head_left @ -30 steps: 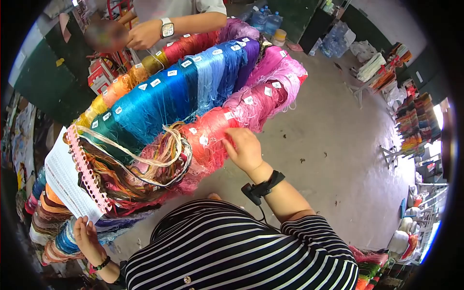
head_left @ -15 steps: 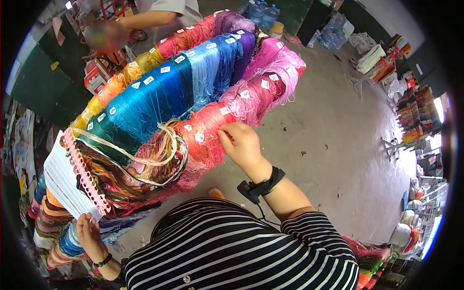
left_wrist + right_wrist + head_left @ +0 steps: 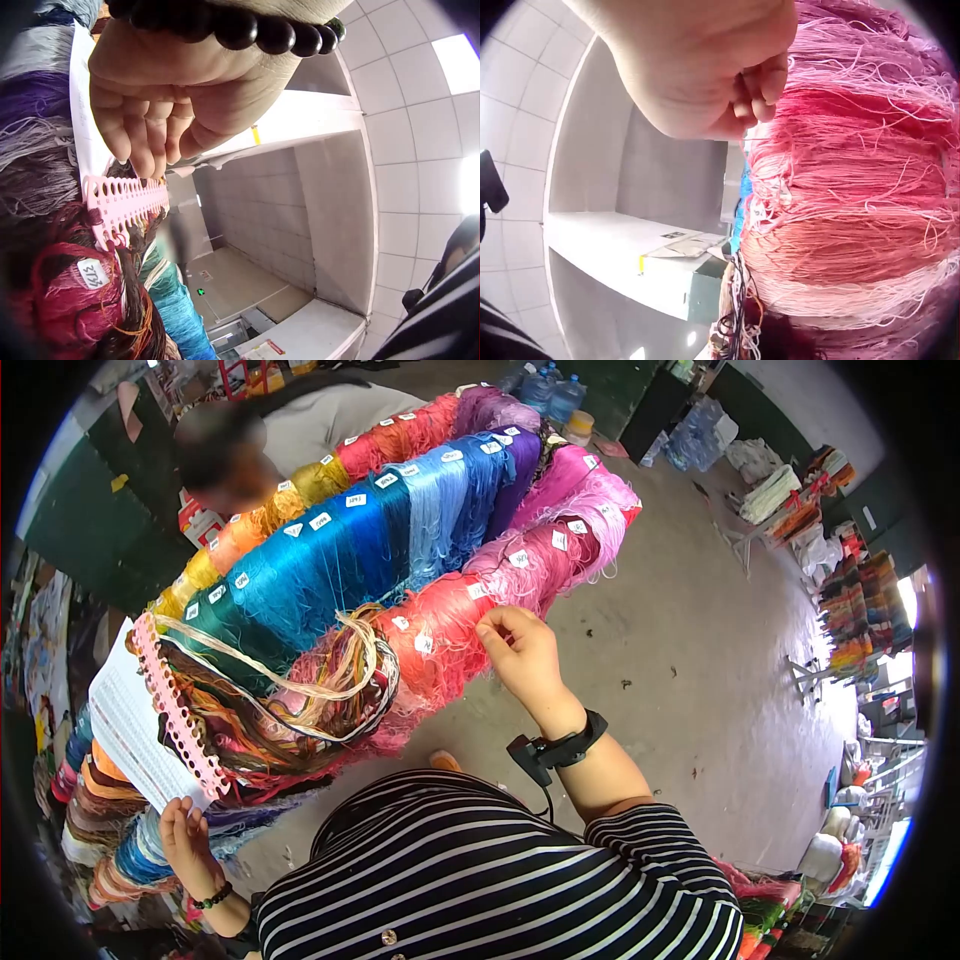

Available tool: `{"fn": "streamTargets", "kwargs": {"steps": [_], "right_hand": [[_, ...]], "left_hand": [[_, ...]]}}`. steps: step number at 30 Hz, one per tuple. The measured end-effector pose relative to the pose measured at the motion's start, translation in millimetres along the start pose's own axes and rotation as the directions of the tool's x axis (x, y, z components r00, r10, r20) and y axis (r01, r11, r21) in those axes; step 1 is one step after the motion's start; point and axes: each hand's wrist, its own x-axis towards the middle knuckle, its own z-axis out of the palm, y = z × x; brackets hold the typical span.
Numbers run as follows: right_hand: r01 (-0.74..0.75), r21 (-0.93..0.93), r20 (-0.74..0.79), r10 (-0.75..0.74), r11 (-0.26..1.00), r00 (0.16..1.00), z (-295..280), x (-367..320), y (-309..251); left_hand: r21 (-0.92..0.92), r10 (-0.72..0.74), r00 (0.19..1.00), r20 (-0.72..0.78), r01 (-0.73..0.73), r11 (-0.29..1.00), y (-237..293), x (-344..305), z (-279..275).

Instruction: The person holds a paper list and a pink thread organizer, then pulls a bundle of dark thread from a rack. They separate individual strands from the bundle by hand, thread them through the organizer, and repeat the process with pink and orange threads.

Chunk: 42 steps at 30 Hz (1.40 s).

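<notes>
Coral-red thread skeins (image 3: 440,610) hang on the near bar, small numbered labels on top. Beside them is my right hand (image 3: 525,655), its fingers curled and thumb and forefinger brought together at the outer side. A fine pink thread (image 3: 756,139) runs at those fingertips in the right wrist view. At the lower left, my left hand (image 3: 190,850) lies with loosely straight fingers at the bottom edge of a printed sheet (image 3: 140,730). Along the sheet runs a pink perforated strip (image 3: 175,705) with a bundle of mixed threads (image 3: 300,710) tied through its holes.
Blue and teal skeins (image 3: 300,570) fill the middle bar, yellow to red ones (image 3: 390,440) the far bar. Behind it another person (image 3: 310,425) bends down. Water bottles (image 3: 567,398) stand at the back; a rack of skeins (image 3: 865,605) is at the right.
My right thumb and forefinger have come together, and that hand has shifted slightly right. My left hand stays at the sheet. The other person has bent down behind the far bar.
</notes>
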Motion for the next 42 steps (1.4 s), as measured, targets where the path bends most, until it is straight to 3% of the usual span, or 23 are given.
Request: {"fn": "streamTargets", "kwargs": {"steps": [6, 9, 12, 16, 19, 22, 26, 29, 32, 36, 39, 42], "right_hand": [[0.102, -0.131, -0.041, -0.109, 0.986, 0.993, 12, 2, -5], [0.49, -0.239, -0.028, -0.51, 0.839, 0.86, 20, 0, -7], [0.562, -0.145, 0.13, -0.547, 0.814, 0.827, 38, -16, -18], [0.5, -0.154, 0.088, -0.492, 0.852, 0.866, 54, -21, -29], [0.339, -0.167, 0.119, -0.322, 0.926, 0.939, 59, -20, -30], [0.309, -0.173, 0.119, -0.292, 0.935, 0.949, 63, -19, -28], [0.003, 0.175, 0.23, -0.044, 0.984, 0.972, 53, -14, -28], [-0.28, 0.454, 0.352, 0.119, 0.846, 0.929, 42, -18, -24], [-0.295, 0.378, 0.37, 0.149, 0.878, 0.917, 39, -16, -27], [0.003, -0.006, 0.256, -0.001, 1.0, 0.967, 42, -12, -51], [0.187, -0.104, 0.139, -0.172, 0.977, 0.975, 53, -12, -47], [0.071, 0.133, 0.189, -0.095, 0.989, 0.977, 37, -9, -58]], "left_hand": [[0.008, -0.006, 1.0, -0.004, 0.006, 1.0, -1, 2, 4], [0.008, -0.02, 1.0, -0.012, 0.02, 1.0, -1, 3, 7], [0.011, -0.03, 0.999, 0.019, 0.03, 0.999, -3, 8, 9], [0.005, -0.026, 0.999, 0.026, 0.025, 1.0, 2, 6, 17], [0.005, -0.015, 0.999, 0.05, 0.015, 1.0, 0, 6, 16], [0.0, -0.023, 0.999, 0.041, 0.023, 1.0, -4, 5, 13], [-0.021, -0.027, 0.998, 0.051, 0.028, 0.999, -5, 6, 10], [-0.025, -0.026, 0.999, 0.045, 0.027, 0.999, -5, 5, 9], [-0.029, -0.022, 0.999, 0.045, 0.023, 0.999, -5, 6, 9], [-0.045, -0.029, 0.999, 0.044, 0.031, 0.998, -5, 6, 14], [-0.057, -0.033, 0.998, 0.046, 0.036, 0.998, -3, 5, 16], [-0.078, -0.039, 0.997, 0.064, 0.044, 0.996, -8, 8, 9]]}}
